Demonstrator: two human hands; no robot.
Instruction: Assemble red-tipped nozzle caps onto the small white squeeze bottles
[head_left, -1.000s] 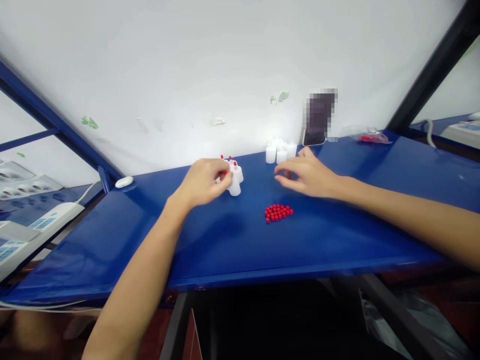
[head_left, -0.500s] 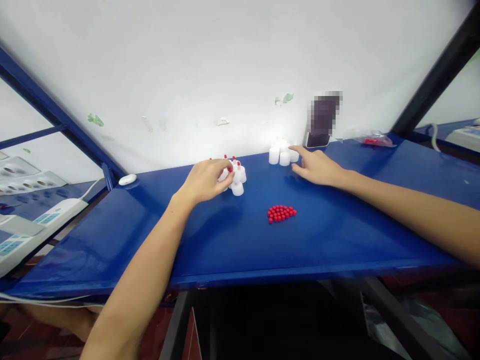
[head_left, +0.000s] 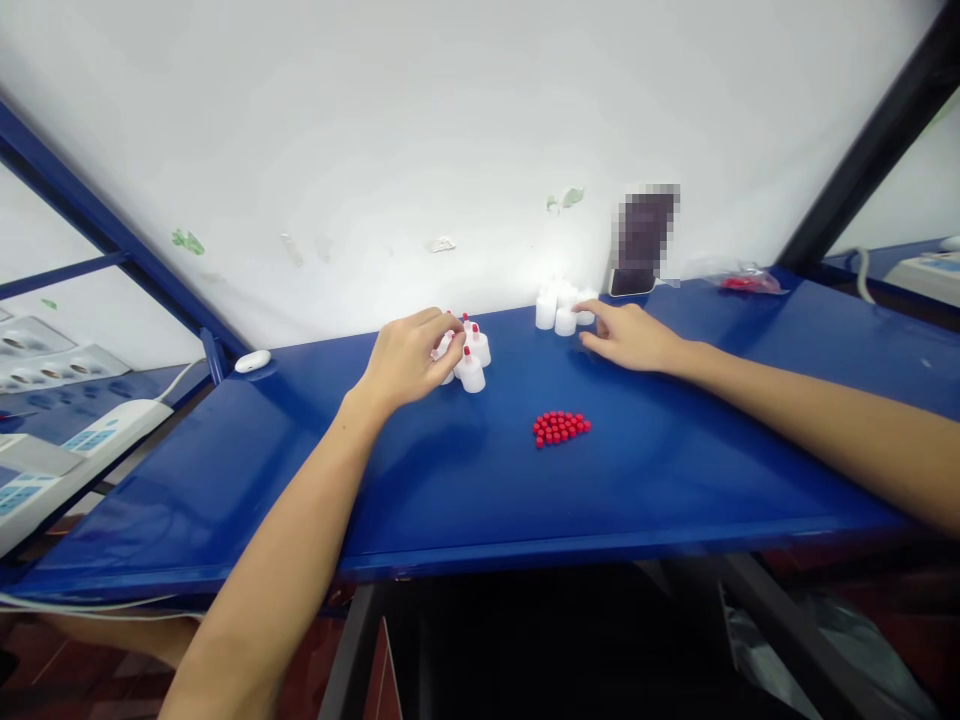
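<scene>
My left hand (head_left: 409, 352) hovers over a cluster of small white bottles (head_left: 472, 375) with red tips, at the left middle of the table. Its thumb and index finger are bent and slightly apart, with nothing clearly held between them. The front bottle carries a red cap (head_left: 466, 351); the hand partly covers the bottles behind it. On the right, my right hand (head_left: 628, 335) has its index finger against a group of white bottles (head_left: 546, 310), thumb held apart. Those bottles show no red tips. Loose red caps (head_left: 560, 429) lie in a patch nearer to me.
A blurred upright phone-like object (head_left: 634, 280) leans at the wall. A plastic bag (head_left: 742, 280) with red contents lies at the back right. A white oval case (head_left: 253, 361) rests on the blue table (head_left: 465, 500) at the left, beside power strips (head_left: 90, 440).
The red cap that my left fingers held sits on the front bottle, and those fingers have shifted slightly up from it. My right hand stays by the white bottles.
</scene>
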